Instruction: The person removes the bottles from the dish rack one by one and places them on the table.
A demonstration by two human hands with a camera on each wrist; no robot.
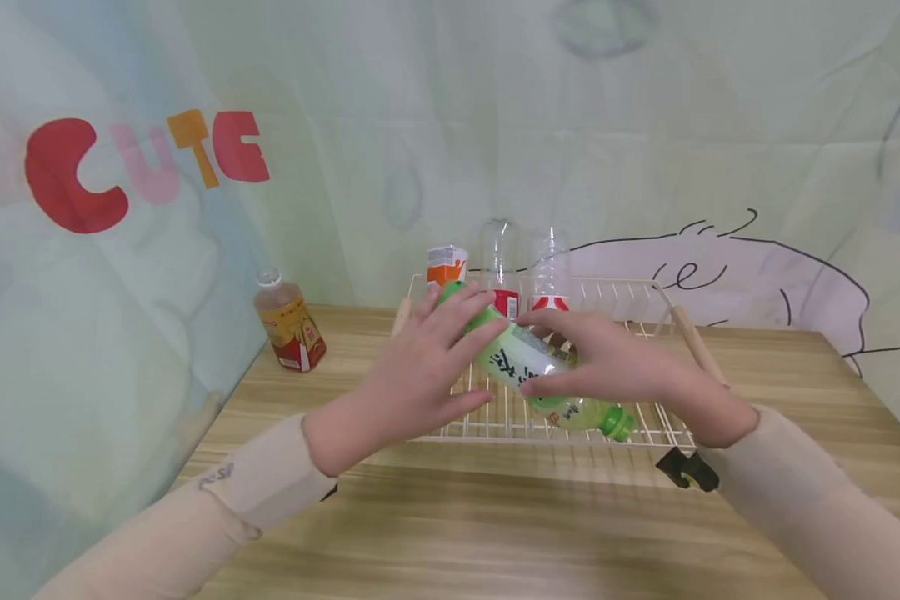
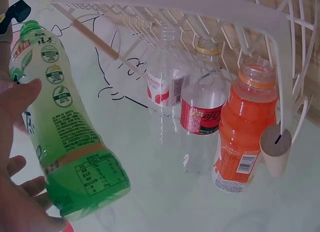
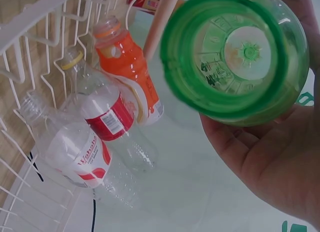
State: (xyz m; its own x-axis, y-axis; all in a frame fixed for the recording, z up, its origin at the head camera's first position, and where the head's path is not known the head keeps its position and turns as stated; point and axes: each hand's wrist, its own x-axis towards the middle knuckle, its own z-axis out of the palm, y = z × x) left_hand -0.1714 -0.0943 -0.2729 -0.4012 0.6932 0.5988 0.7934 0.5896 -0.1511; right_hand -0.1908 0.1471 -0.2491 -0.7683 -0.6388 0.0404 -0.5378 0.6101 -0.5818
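A green tea bottle with a green cap is tilted above the white wire rack, base up and cap low toward the right. My right hand grips it round the label; the right wrist view shows its green base close up. My left hand lies along the base end, fingers extended over it and thumb apart. Behind, in the rack, a clear bottle with a red label, another with a white-and-red label and an orange bottle stand neck down.
Wooden handles flank the rack on the wood-grain table. A bottle with a yellow-and-red label stands neck up at the table's left. Printed curtains hang close behind and to the left.
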